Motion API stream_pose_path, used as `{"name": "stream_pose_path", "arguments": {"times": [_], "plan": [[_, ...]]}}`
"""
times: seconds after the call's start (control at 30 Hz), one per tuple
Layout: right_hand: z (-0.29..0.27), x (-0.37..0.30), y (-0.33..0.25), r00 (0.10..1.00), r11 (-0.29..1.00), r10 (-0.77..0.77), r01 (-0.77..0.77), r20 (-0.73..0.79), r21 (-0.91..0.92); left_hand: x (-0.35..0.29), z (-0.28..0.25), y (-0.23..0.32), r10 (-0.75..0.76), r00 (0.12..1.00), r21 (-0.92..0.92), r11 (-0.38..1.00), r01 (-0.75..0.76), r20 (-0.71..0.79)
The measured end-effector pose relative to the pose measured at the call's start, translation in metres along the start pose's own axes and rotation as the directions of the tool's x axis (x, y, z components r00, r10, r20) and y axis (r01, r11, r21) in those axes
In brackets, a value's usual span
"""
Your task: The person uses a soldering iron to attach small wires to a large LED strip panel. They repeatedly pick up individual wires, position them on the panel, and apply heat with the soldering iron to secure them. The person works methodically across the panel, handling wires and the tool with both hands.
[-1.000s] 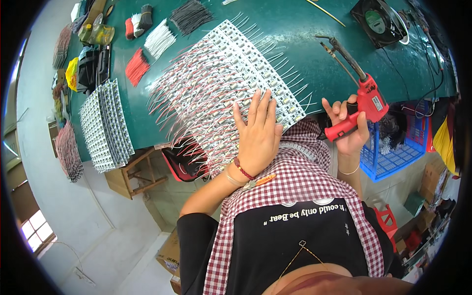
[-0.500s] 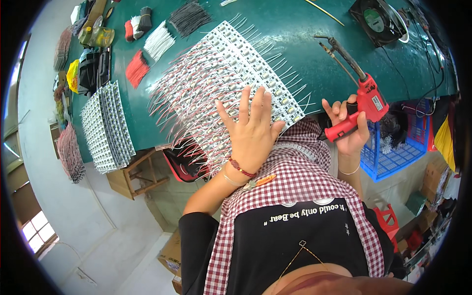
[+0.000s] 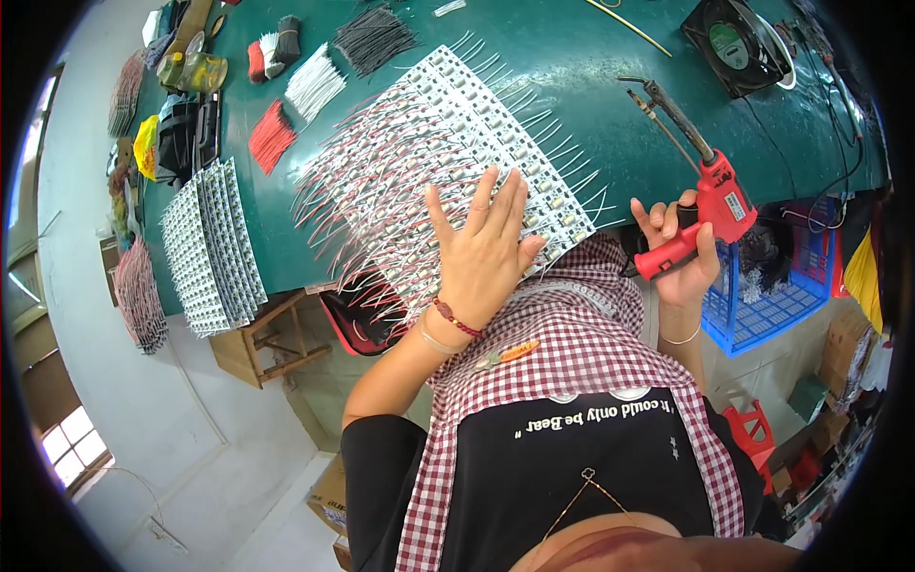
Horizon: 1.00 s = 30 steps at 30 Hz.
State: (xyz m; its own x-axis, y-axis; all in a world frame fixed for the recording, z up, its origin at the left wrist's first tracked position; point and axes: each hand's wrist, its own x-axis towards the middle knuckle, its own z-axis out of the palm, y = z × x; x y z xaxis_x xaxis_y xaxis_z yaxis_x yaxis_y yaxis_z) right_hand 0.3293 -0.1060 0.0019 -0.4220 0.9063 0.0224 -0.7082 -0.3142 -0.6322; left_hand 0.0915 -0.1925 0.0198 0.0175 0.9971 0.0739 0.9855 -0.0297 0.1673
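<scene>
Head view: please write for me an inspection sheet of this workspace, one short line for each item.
Surface: green table, glossy, partly covered.
Working things: wired circuit boards; red soldering gun.
Clutter: red wires, white wires, black wires, second board stack.
Hands: left hand flat on the wired boards, fingers spread; right hand holding the gun's handle.
Cables: black cables hanging in loops, right, near the black fan.
Surroundings: blue crate, right; wooden stool, left.

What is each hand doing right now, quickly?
Left hand: open, fingers spread, palm down on the wired circuit boards.
Right hand: closed around the handle of the red soldering gun.
</scene>
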Motion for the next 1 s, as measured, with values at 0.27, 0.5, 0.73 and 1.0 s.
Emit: {"name": "stream_pose_path", "arguments": {"times": [0.27,0.5,0.73,1.0], "plan": [[0.008,0.001,0.0,1.0,1.0,0.006,-0.006,0.012,0.002,0.009,-0.029,0.005,-0.011,0.995,0.005,1.0,0.012,-0.099],[0.016,0.001,0.003,1.0,1.0,0.015,-0.015,-0.008,-0.015,0.01,-0.013,-0.018,0.01,0.999,0.093,0.996,-0.005,-0.053],[0.017,0.0,0.004,1.0,1.0,0.017,-0.017,-0.008,-0.007,0.005,-0.018,-0.028,0.073,0.997,0.15,0.986,-0.067,-0.036],[0.018,0.001,0.001,0.999,1.0,0.019,-0.018,-0.033,0.008,0.004,-0.015,-0.03,0.151,0.989,0.216,0.965,-0.149,0.008]]}}
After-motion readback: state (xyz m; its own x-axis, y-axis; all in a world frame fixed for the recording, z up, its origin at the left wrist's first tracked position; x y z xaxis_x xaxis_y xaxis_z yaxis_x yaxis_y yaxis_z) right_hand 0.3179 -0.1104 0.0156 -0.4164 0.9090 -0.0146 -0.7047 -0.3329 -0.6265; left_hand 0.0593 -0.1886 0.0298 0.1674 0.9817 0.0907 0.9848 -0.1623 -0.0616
